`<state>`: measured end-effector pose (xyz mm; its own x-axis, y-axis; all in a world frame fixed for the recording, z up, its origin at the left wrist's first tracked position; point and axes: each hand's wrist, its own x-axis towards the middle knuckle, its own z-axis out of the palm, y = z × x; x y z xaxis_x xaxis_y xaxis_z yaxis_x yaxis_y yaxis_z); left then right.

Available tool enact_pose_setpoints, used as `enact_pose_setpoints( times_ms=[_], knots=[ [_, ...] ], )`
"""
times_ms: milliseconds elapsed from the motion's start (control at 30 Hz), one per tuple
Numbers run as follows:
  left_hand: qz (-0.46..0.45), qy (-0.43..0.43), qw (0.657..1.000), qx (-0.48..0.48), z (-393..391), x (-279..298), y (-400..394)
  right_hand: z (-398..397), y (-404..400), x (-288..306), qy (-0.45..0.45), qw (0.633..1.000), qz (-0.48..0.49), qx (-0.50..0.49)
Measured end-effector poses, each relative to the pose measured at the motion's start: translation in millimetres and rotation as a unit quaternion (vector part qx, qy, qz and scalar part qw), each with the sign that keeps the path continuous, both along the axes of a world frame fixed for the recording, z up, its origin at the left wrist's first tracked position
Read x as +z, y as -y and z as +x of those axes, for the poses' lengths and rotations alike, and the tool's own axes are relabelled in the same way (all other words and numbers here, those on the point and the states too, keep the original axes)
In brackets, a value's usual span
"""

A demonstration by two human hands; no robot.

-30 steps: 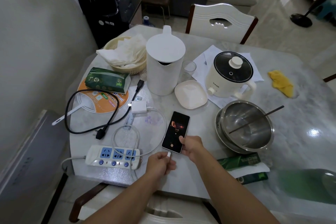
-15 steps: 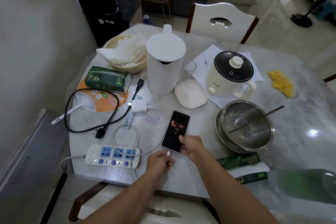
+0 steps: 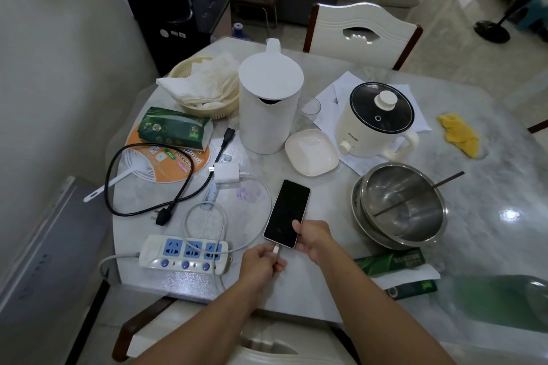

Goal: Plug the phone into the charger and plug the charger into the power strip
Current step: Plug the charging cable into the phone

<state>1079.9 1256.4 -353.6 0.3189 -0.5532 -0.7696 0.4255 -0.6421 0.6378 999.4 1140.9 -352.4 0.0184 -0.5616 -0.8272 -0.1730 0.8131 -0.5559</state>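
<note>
A black phone [image 3: 287,212] lies face up on the marble table [image 3: 296,290], its screen dark. My right hand [image 3: 312,238] grips the phone's near right corner. My left hand [image 3: 262,265] pinches the white cable plug [image 3: 276,249], which sits at the phone's bottom port. The white cable [image 3: 204,216] loops back to the white charger brick [image 3: 226,172], which lies loose on the table with its prongs pointing left. A white power strip [image 3: 185,253] with blue sockets lies at the near left edge, all sockets free.
A black power cord [image 3: 148,181] coils left of the charger. Behind stand a white kettle [image 3: 268,98], a white dish [image 3: 311,152], a cream electric pot [image 3: 376,120] and steel bowls [image 3: 400,206]. A basket [image 3: 204,89] and green packets sit nearby.
The phone's lit screen has gone dark. My left hand has brought the cable plug up against the phone's bottom port.
</note>
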Motion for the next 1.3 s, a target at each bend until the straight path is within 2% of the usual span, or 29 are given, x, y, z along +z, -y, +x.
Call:
enact_pose_setpoints(
  times_ms=[1300],
  knots=[
    [-0.011, -0.014, 0.999, 0.036, 0.6, -6.6, -0.2, -3.0, -0.4, 0.5, 0.015, 1.0, 0.001, -0.003]
  ],
)
